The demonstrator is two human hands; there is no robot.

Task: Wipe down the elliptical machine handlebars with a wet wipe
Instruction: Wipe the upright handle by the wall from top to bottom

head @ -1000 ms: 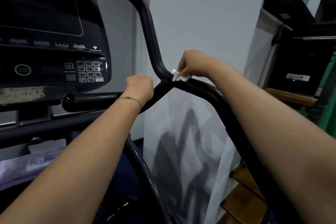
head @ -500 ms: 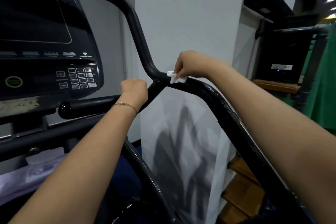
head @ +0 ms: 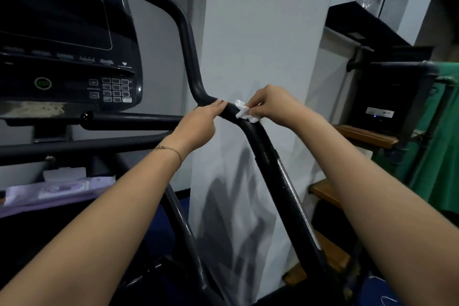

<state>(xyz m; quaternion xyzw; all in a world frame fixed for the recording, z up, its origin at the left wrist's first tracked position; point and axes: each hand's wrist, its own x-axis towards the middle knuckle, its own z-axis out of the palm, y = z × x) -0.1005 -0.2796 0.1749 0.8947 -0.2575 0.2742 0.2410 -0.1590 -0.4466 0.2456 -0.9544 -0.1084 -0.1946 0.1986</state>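
Handlebar (head: 268,156): black round tube, glossy, surface rough below its bend, sloping down toward the viewer. Wet wipe (head: 243,112): white, crumpled into a small wad, sits on top of the tube just right of the bend. Right hand (head: 273,104) pinches the wad between thumb and fingertips, against the tube. Left hand (head: 196,126) curls closed around the bend itself, just beside the wipe; thin chain bracelet (head: 171,150) at wrist.
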